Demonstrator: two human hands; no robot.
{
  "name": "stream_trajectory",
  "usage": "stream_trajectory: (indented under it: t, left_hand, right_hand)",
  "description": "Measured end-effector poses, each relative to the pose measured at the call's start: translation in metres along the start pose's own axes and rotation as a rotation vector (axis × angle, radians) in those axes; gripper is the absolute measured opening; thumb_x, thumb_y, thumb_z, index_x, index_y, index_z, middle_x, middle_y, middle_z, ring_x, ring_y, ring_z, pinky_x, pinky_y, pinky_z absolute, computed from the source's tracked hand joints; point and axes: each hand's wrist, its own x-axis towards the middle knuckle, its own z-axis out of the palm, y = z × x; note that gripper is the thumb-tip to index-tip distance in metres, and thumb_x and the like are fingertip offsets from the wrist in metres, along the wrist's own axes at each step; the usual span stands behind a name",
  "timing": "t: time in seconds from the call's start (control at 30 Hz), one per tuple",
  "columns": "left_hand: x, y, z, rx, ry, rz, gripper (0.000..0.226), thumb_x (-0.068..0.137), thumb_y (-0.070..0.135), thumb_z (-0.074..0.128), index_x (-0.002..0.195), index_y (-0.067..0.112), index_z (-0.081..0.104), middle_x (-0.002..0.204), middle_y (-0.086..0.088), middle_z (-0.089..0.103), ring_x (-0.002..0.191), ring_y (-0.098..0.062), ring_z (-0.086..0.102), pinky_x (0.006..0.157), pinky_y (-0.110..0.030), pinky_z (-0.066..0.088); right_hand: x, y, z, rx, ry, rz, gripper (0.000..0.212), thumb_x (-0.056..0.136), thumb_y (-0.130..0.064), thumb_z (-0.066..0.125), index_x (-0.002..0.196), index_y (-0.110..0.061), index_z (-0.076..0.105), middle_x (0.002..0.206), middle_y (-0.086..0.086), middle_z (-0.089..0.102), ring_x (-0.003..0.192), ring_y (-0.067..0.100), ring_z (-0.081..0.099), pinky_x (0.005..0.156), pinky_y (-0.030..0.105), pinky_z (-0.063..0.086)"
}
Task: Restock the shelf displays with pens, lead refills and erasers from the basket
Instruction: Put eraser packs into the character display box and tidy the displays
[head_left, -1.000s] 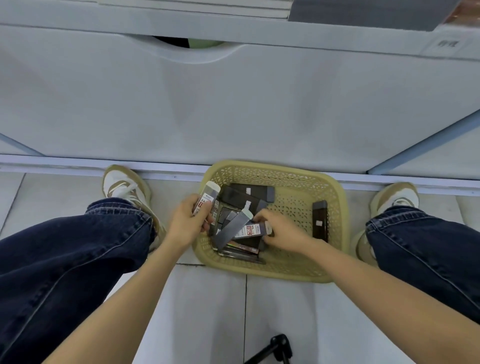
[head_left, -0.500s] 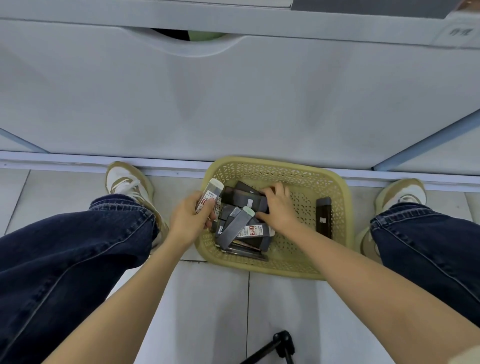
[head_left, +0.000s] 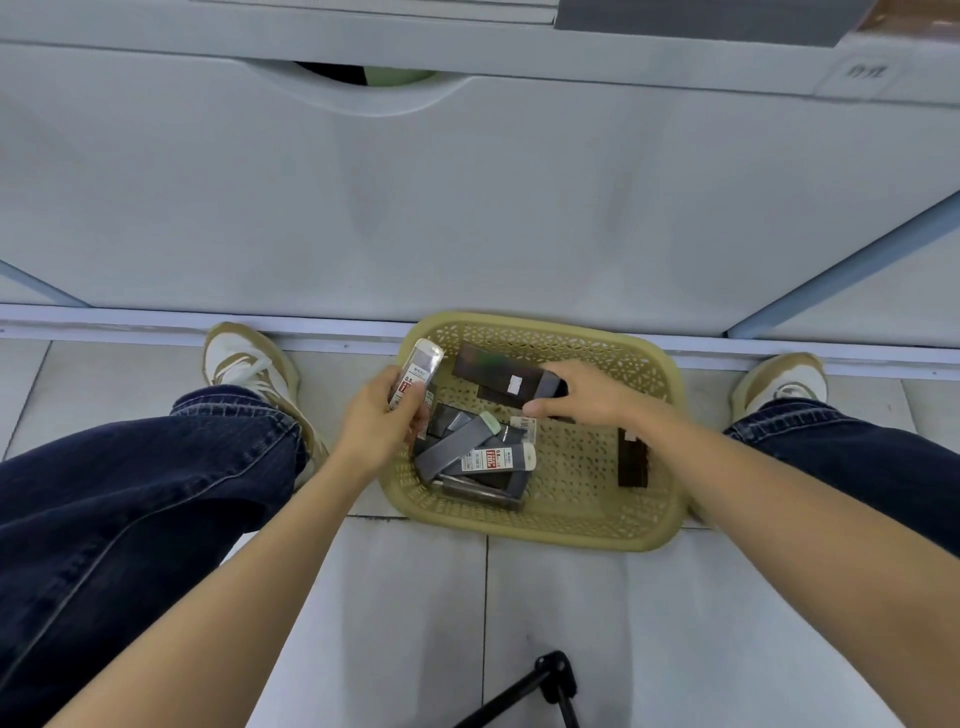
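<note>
Pale floor tiles (head_left: 405, 597) underfoot, grey-white cabinet front (head_left: 467, 208) across the whole upper half of the view, curved handle cut-out (head_left: 363, 78) near 12 o'clock. Blue-jeaned legs spread toward 8 and 4 o'clock. One tan-and-white shoe (head_left: 249, 364) at 9 o'clock of the basket, another shoe (head_left: 784, 382) at 3 o'clock. Black stand (head_left: 550, 680) poking in at 6 o'clock.

Yellow perforated basket (head_left: 545, 535) on the tiles, far rim close against the cabinet's base rail. Both forearms reaching in from the 6 o'clock side, the right one crossing the basket's 4 o'clock corner.

Over the basket's 9 o'clock rim, left hand (head_left: 374, 421) with fingers curled round a clear lead refill case (head_left: 418, 376). Over the basket's middle, toward 1 o'clock, right hand (head_left: 592, 400) with fingers and thumb wrapped round the 3 o'clock end of a long dark box (head_left: 498, 371). Loose pile of cases on the basket floor at 6 o'clock of both hands, nearer the left. Lone dark box (head_left: 632, 462) at the basket's 3 o'clock side, just beside the right wrist.

Lead refill case pointing cap-first toward 1 o'clock. Long dark box close to the 9-to-3 line, free end tipped toward 10. In the pile, grey case (head_left: 454, 449) lying 8 to 2 with a pale green cap at the 2 o'clock end, and a labelled case (head_left: 498, 460) lying 9 to 3, white cap at 3. Lone dark box lying 12 to 6.
</note>
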Motion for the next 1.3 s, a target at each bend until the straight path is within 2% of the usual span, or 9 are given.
stream_trajectory:
  t: [0.17,0.33,0.47,0.6,0.7,0.8,1.07,1.2,1.3]
  left_hand:
    - [-0.002,0.023,0.011,0.169,-0.019,0.143,0.023,0.101,0.032,0.046,0.113,0.015,0.057,0.093,-0.002,0.063,0.081,-0.013,0.057,0.065,-0.019,0.042]
    - [-0.013,0.026,0.020,0.228,-0.182,0.239,0.010,0.100,0.026,0.050,0.100,0.017,0.053,0.080,0.011,0.055,0.075,-0.007,0.051,0.062,-0.009,0.036]
    - [-0.020,0.025,0.023,0.153,-0.187,0.175,0.025,0.102,0.033,0.044,0.115,0.013,0.053,0.093,0.005,0.059,0.085,-0.013,0.056,0.078,-0.029,0.044]
    - [-0.026,0.030,0.019,-0.216,-0.199,-0.089,0.035,0.102,0.037,0.044,0.102,0.007,0.063,0.084,-0.012,0.064,0.070,-0.018,0.059,0.069,-0.032,0.047]
    - [-0.033,0.040,0.013,-0.344,-0.353,-0.185,0.040,0.101,0.038,0.046,0.084,0.007,0.065,0.066,-0.013,0.059,0.047,-0.017,0.048,0.047,-0.026,0.040]
    - [-0.044,0.053,0.014,-0.406,-0.471,-0.212,0.037,0.102,0.041,0.041,0.093,0.011,0.060,0.072,-0.011,0.067,0.047,-0.015,0.052,0.039,-0.020,0.040]
    - [-0.066,0.075,0.006,-0.527,-0.585,-0.134,0.049,0.093,0.042,0.054,0.128,0.008,0.055,0.112,-0.021,0.069,0.087,-0.031,0.070,0.068,-0.036,0.061]
    - [-0.074,0.083,0.003,-0.417,-0.485,0.017,0.024,0.093,0.011,0.062,0.117,0.012,0.058,0.108,-0.018,0.070,0.091,-0.034,0.068,0.079,-0.045,0.056]
    - [-0.079,0.096,-0.005,-0.369,-0.334,0.134,0.019,0.090,0.008,0.067,0.107,0.015,0.062,0.108,-0.021,0.068,0.088,-0.035,0.068,0.073,-0.042,0.058]
  right_hand:
    - [-0.017,-0.025,-0.015,-0.048,-0.337,-0.044,0.044,0.080,-0.045,0.074,0.110,-0.013,0.066,0.114,0.011,0.066,0.102,0.029,0.062,0.090,0.044,0.048]
    - [-0.029,-0.040,-0.015,0.258,-0.324,-0.050,0.031,0.082,-0.020,0.077,0.110,-0.012,0.067,0.090,-0.004,0.069,0.077,0.009,0.064,0.064,0.025,0.052]
    - [-0.041,-0.048,-0.018,0.508,-0.180,-0.093,0.042,0.082,-0.012,0.075,0.120,-0.022,0.060,0.114,-0.008,0.066,0.082,0.010,0.070,0.061,0.022,0.053]
    - [-0.056,-0.052,-0.020,0.863,-0.170,-0.239,0.059,0.081,-0.004,0.071,0.135,-0.017,0.051,0.136,0.007,0.053,0.106,0.021,0.065,0.086,0.029,0.054]
    - [-0.065,-0.060,-0.017,0.734,-0.117,-0.293,0.056,0.081,0.006,0.069,0.131,-0.014,0.055,0.132,0.011,0.058,0.107,0.021,0.063,0.092,0.033,0.052]
    - [-0.073,-0.073,-0.016,0.626,0.026,-0.313,0.030,0.081,-0.003,0.074,0.107,-0.011,0.064,0.106,0.008,0.069,0.085,0.014,0.064,0.069,0.025,0.051]
    - [-0.084,-0.090,-0.023,0.520,0.235,-0.303,0.018,0.078,-0.017,0.079,0.087,-0.017,0.064,0.082,-0.004,0.070,0.076,0.007,0.066,0.068,0.019,0.050]
    - [-0.092,-0.104,-0.029,0.434,0.321,-0.294,0.020,0.080,-0.022,0.078,0.091,-0.013,0.064,0.080,-0.005,0.068,0.069,0.002,0.063,0.064,0.013,0.048]
    - [-0.102,-0.120,-0.038,0.423,0.332,-0.325,0.014,0.092,-0.024,0.065,0.095,-0.011,0.060,0.074,-0.001,0.061,0.057,0.008,0.052,0.054,0.018,0.040]
